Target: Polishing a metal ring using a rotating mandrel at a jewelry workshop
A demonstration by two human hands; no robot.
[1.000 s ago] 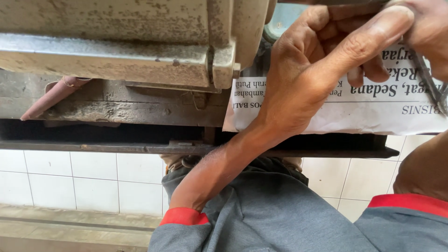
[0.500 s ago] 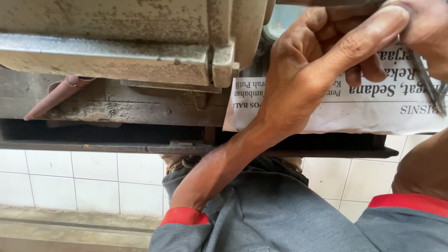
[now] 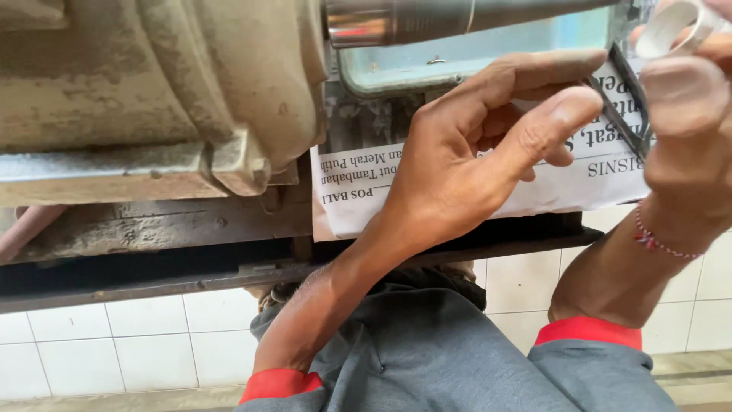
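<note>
Grey sleeves (image 3: 427, 358) with red cuffs (image 3: 587, 332); red-and-white string bracelet (image 3: 659, 243) on wrist.

White newspaper (image 3: 358, 200), black print; grey sleeves (image 3: 427, 358), red cuffs; ring (image 3: 671, 27) seemingly silver.

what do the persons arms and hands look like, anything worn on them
Both hands are bare, no gloves. The left hand comes out of a grey sleeve with a red cuff, pushed up so the forearm is uncovered. The right hand has the same grey sleeve and red cuff, and a thin red and white thread bracelet circles its wrist.
</note>
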